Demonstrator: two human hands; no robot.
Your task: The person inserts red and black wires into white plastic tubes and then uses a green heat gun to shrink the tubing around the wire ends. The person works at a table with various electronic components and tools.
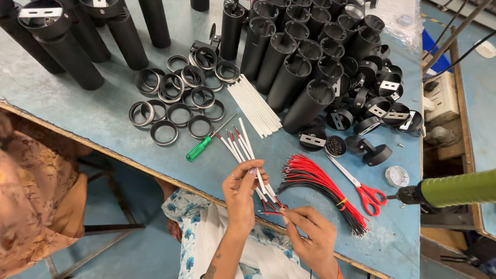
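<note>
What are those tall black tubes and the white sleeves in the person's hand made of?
The black tubes look like metal with a matte dark coating: rigid thin walls, dull sheen. The white sleeves, held in the left hand, seem flexible plastic or fabric tubing; hard to tell which.

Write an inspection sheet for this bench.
Surface: blue table, worn, wooden edge.
Job's things: white sleeves with red and black wire ends; left hand holds some, right hand pinches a wire end.
Clutter: black tubes, rings, brackets, green screwdriver, red scissors, loose white sleeves, screw cup.
Fingers: both hands closed on sleeves or wire.
Cables: red and black wire bundle, yellow tie; black leads at a socket strip.
Surroundings: green power driver at right, another person at left.
</note>
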